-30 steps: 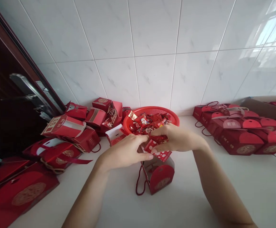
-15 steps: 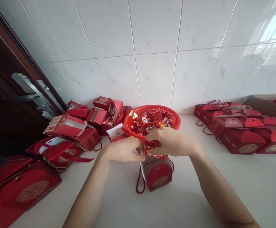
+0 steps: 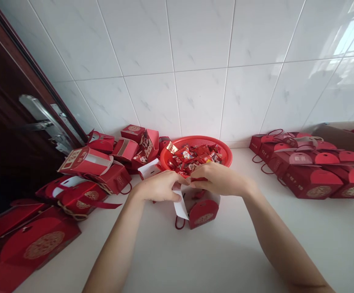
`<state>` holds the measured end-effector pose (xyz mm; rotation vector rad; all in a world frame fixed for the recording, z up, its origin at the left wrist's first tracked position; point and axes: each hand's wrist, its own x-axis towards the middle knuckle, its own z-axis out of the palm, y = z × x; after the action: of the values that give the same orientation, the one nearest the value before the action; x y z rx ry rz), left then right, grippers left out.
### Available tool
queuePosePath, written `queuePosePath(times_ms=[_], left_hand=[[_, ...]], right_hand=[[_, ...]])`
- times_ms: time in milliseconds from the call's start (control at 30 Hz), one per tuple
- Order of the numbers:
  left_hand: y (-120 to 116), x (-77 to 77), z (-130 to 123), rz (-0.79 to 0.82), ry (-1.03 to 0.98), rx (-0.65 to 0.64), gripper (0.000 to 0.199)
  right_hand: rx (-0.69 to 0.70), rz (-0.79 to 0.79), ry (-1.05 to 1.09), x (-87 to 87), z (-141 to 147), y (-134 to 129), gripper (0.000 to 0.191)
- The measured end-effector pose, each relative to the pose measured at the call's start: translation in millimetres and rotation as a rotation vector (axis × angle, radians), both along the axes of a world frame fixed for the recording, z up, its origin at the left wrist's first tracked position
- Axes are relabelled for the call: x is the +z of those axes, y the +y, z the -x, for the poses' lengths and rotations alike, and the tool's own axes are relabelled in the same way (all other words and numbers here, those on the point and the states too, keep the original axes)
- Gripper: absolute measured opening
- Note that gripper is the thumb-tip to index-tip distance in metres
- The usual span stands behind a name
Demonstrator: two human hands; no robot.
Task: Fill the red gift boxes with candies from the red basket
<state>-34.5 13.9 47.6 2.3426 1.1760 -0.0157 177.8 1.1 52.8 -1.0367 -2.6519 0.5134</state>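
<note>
One open red box (image 3: pixel 204 215) forward of the back edge of the worktop (image 3: pixel 164 256), before the sweets basket (image 3: pixel 200 141). Left hand (image 3: pixel 161 186): thumb against white flap (image 3: pixel 181 208), pinch unclear. Right hand (image 3: pixel 218 178): fingers curled over the box, hold hidden. Possible trouble: flap springing inward after a thumb slip, box tipping from pressure. Gold lettering (image 3: pixel 295 180) on right-hand boxes (image 3: pixel 313 183): unreadable.

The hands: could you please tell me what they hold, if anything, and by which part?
The left hand seems to hold the open box by its white flap; for the right hand, I cannot tell.
</note>
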Motion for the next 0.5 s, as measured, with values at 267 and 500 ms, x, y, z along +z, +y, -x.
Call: queuePosePath(times_ms=[267, 500], left_hand=[[0.1, 2.5, -1.6, 0.016, 0.011, 0.029, 0.042], [0.0, 1.0, -0.3, 0.019, 0.029, 0.04, 0.055]], right_hand=[[-0.018, -0.009, 0.054, 1.2, 0.8, -2.6, 0.011], [-0.01, -0.09, 0.103, 9.0, -10.8, -5.5, 0.012]])
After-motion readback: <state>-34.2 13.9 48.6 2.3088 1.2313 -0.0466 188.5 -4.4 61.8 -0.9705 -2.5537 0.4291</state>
